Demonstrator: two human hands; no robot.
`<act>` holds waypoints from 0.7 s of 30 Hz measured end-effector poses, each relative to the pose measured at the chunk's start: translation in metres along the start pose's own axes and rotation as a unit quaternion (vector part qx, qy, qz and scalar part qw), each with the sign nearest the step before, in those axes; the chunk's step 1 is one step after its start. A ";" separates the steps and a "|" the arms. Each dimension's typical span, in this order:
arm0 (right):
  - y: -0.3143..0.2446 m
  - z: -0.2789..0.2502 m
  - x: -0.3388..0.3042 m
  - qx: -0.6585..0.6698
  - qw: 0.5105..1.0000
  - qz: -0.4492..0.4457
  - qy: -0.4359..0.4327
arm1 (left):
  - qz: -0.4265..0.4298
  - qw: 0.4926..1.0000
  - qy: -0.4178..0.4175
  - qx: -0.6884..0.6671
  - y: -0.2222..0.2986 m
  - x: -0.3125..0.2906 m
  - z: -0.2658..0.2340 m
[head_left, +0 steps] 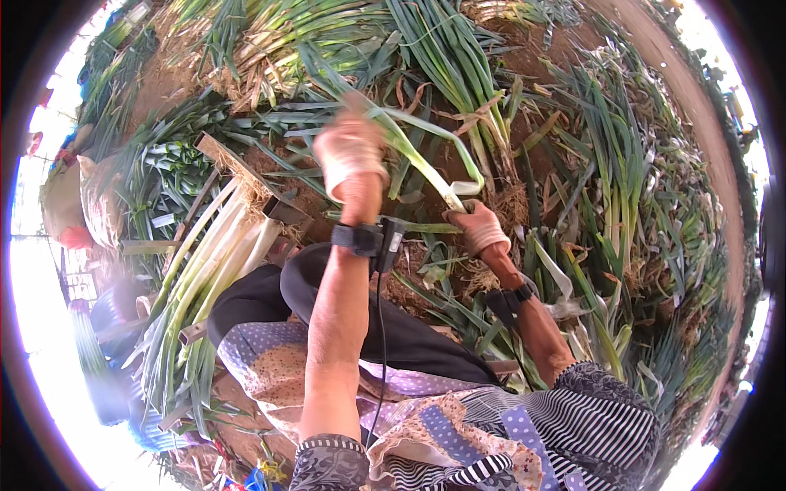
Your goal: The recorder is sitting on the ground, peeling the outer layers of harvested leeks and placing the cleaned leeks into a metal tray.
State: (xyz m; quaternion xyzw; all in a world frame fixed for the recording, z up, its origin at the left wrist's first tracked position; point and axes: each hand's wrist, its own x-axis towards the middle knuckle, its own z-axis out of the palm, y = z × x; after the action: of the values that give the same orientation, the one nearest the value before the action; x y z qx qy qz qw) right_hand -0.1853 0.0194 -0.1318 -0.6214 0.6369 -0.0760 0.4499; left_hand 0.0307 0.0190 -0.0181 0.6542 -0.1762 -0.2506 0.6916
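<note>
A long green onion [422, 164] slants across the middle, its pale root end low and its green leaves reaching up to the left. My right hand [481, 229], in a light glove that leaves the fingertips bare, is closed round the root end. One leaf of the stalk folds down sharply beside it. My left hand [352, 151], gloved too, is over the leafy upper part of the stalk. Motion smears its fingers, so whether it grips the leaves cannot be made out. Both wrists carry black straps, and a dark cable hangs from the left one.
Cleaned green onions [221, 245] lie across a wooden rack [237, 168] at left. Heaped green onions [327, 41] lie at the far side, and an unpeeled bunch [458, 74] with roots points toward me. Stripped leaves [606, 237] litter the soil at right. My knees are bent below.
</note>
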 end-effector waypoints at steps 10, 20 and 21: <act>-0.012 -0.058 -0.083 -0.130 0.936 -0.303 0.121 | -0.352 0.923 0.135 -0.083 -0.043 0.024 -0.001; -0.022 -0.062 -0.086 -0.103 0.918 -0.359 0.129 | -0.272 0.797 -0.170 -0.512 -0.034 0.005 -0.003; -0.021 -0.056 -0.080 -0.070 0.922 -0.354 0.141 | -0.252 0.802 -0.186 -0.509 -0.022 0.001 -0.003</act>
State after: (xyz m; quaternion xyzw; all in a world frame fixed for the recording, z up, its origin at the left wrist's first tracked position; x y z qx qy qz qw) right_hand -0.2211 0.0579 -0.0471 -0.8191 0.4361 -0.2721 0.2546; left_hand 0.0307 0.0208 -0.0401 0.1705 0.0225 -0.5863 0.7917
